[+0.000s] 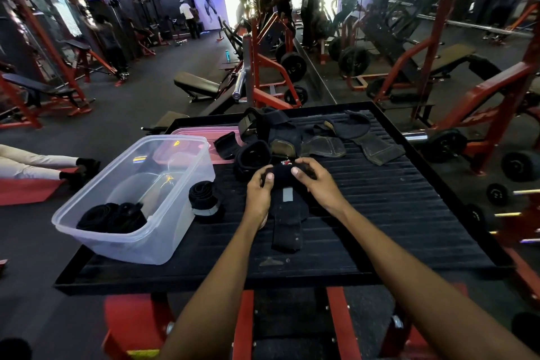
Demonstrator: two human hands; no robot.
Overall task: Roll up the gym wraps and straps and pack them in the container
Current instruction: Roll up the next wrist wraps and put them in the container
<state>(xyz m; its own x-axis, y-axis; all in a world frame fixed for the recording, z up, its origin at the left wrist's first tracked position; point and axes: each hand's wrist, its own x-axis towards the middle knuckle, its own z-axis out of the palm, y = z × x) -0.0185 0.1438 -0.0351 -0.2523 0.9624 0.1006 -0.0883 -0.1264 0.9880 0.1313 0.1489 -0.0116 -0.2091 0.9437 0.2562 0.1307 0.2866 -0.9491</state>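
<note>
both forearms reach up from the frame's bottom; left hand and right hand pinch the black wrap at centre. keep turns tight, edges aligned, before the container at left.

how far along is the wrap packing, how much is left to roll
Roughly midway, I'd judge. Done: a few black rolls lie in the clear container, and one rolled wrap stands just outside it. In hand: left hand and right hand grip the black wrap, its tail still flat. Left: the loose pile of straps behind, and the pink lid.
</note>
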